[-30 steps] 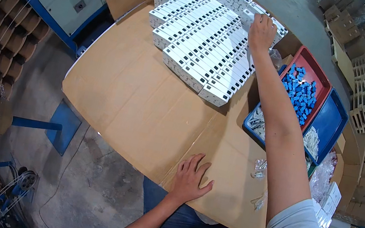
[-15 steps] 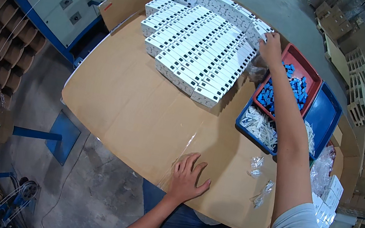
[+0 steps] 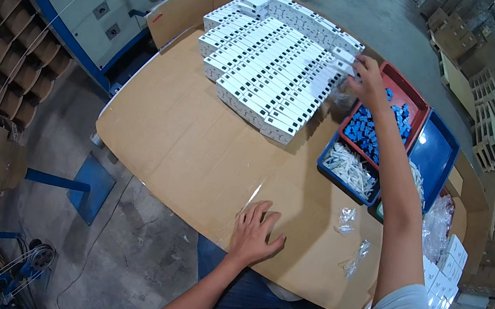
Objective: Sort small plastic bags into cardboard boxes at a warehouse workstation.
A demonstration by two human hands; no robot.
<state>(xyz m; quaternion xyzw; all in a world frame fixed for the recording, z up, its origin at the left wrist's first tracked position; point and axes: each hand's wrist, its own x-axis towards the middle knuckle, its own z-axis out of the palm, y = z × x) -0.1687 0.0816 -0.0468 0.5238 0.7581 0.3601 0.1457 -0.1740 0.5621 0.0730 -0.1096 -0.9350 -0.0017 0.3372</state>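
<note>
My right hand (image 3: 371, 82) reaches far across the table, fingers closed on a small white box (image 3: 344, 58) at the right end of a big block of stacked white boxes (image 3: 271, 76). It hovers at the far rim of a red tray (image 3: 416, 105) that holds small blue parts (image 3: 364, 132). My left hand (image 3: 254, 232) lies flat and empty, fingers apart, on the cardboard-covered table (image 3: 195, 152) near its front edge.
A blue tray (image 3: 330, 172) of white pieces sits beside the red one, and another blue tray (image 3: 435, 158) lies to the right. Two small clear bags (image 3: 347, 218) lie near the front edge. More white boxes (image 3: 446, 275) are stacked at the right. A blue-framed machine (image 3: 89, 1) stands at the left.
My right hand has drawn back from the far end of the box stack toward the red tray, now with a white box in its fingers. My left hand stayed flat on the table.
</note>
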